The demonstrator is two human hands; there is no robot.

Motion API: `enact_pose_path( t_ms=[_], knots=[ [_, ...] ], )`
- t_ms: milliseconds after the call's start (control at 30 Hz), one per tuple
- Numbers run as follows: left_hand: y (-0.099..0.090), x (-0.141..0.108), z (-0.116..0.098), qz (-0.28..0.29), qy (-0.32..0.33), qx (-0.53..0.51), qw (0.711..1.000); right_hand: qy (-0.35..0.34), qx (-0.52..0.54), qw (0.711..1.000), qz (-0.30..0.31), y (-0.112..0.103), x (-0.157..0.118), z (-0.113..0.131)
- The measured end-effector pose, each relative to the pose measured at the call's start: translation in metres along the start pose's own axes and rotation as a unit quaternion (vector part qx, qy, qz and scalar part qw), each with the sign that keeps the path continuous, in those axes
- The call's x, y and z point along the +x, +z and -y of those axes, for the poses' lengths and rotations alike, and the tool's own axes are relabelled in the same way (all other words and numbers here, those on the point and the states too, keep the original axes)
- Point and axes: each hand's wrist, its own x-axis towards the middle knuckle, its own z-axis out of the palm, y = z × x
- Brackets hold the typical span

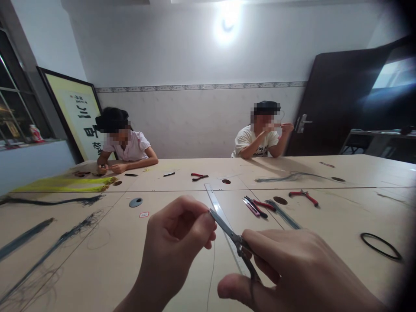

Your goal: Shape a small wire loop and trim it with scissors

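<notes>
My right hand (292, 260) is closed around the handles of a small pair of metal scissors (229, 232), thumb at one loop. The blades point up and left, their tip meeting the pinched fingertips of my left hand (182, 238). From beneath the left fingers a thin grey strand (212, 268) hangs to the table's near edge; its upper end is hidden in the pinch. Under the scissors a long ruler (212, 197) lies across the table. Just right of it are pink-handled thread snips (251, 208) and red-and-black pliers (264, 206).
Grey strand bundles (74, 232) lie at left, with yellow strands (65, 183) behind. More pliers (303, 197), smaller pliers (199, 177) and a black ring (380, 246) are on the table (123, 268). Two people sit opposite, one left (128, 147), one right (260, 141).
</notes>
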Motion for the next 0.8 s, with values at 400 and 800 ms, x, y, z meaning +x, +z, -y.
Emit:
enact_pose_path(
  t_ms=[400,800],
  knots=[
    [0.0015,0.0001,-0.0012,-0.004,-0.003,0.008,1.0,0.024,0.011,1.0,0.002,-0.0021,0.0054,0.0043],
    [0.0009,-0.0004,-0.0014,-0.005,-0.011,0.005,1.0,0.021,0.0,1.0,0.01,-0.0022,0.0067,0.0037]
  ],
)
